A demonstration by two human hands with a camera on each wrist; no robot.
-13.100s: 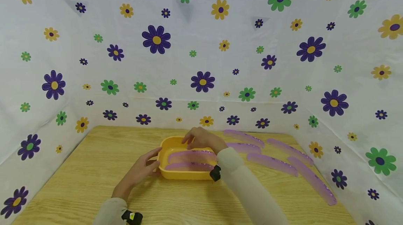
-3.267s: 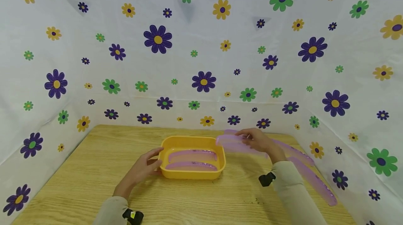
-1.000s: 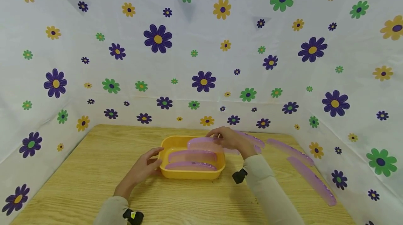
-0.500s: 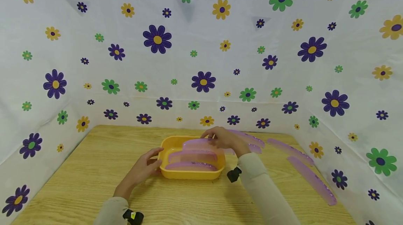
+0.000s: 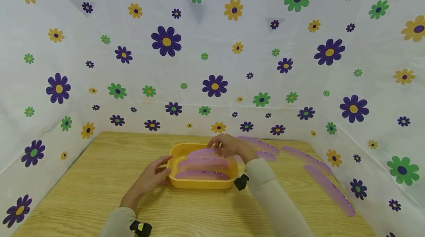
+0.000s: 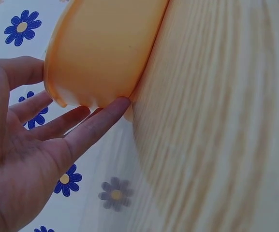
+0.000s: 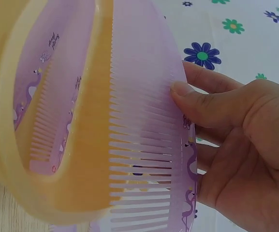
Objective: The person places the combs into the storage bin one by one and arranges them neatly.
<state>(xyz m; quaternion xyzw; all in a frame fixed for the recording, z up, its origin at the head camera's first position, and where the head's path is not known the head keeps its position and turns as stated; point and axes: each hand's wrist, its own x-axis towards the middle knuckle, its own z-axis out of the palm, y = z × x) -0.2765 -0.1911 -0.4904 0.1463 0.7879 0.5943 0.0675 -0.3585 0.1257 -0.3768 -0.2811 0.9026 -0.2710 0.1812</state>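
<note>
My right hand [image 5: 230,146] pinches a translucent purple comb [image 5: 200,153] between thumb and fingers, above the far half of a yellow plastic tray [image 5: 199,184]. In the right wrist view the thumb lies on the comb's printed spine, and the teeth face the tray. Two similar combs lie inside the tray: a near comb [image 5: 199,175] and a farther comb [image 5: 183,165], partly covered by the held one. At the tray's left end, my left hand [image 5: 149,178] touches the outer wall and rim with extended fingers [image 6: 103,121], their tips against the plastic.
Several more purple combs lie on the wooden table [image 5: 159,215] to the right: a back comb [image 5: 262,143], another behind the right wrist [image 5: 266,156], a slanted comb [image 5: 305,159] and the rightmost comb [image 5: 332,191]. A flower-patterned white sheet [image 5: 186,67] walls the back and sides.
The right hand has carried the comb leftward from over the table to above the tray, lowering it slightly. The front comb of the right-hand group has left the table. The left hand stays put.
</note>
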